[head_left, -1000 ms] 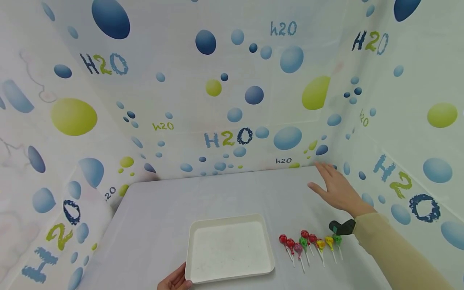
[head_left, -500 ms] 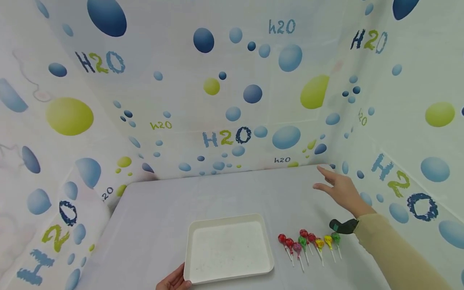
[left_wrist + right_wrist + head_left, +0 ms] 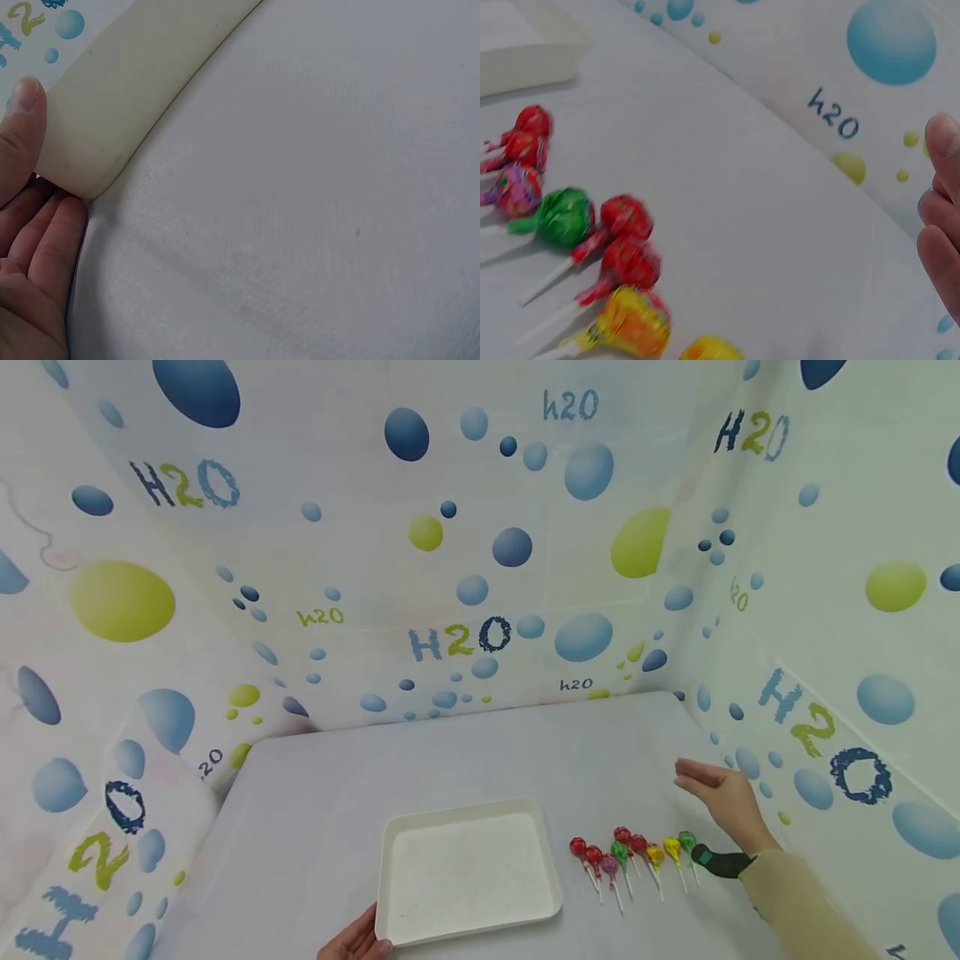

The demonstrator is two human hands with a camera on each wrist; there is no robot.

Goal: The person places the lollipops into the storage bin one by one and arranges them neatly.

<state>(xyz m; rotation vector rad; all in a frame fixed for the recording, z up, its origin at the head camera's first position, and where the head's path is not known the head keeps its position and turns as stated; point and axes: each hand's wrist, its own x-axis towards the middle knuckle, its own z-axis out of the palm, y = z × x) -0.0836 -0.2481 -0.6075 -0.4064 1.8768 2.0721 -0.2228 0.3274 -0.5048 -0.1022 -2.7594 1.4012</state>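
Observation:
My left hand grips the near left corner of a shallow white tray. In the left wrist view, its thumb lies against the tray's outer wall and the fingers are bent under the corner. Right of the tray lies a loose row of wrapped lollipops, several red, with a purple one, a green one and a yellow one among them. Their white sticks point toward me. Behind the row's right end my right hand hovers with loosely bent fingers, holding nothing.
A pale cloth covers the table. White walls printed with bubbles and lettering enclose its back and sides. A black strap at my right wrist overlaps the green lollipop at the row's right end.
My right hand has come down and back toward me from the table's far right, its fingers drawing together. The left hand stays on the tray. The head view has shifted slightly.

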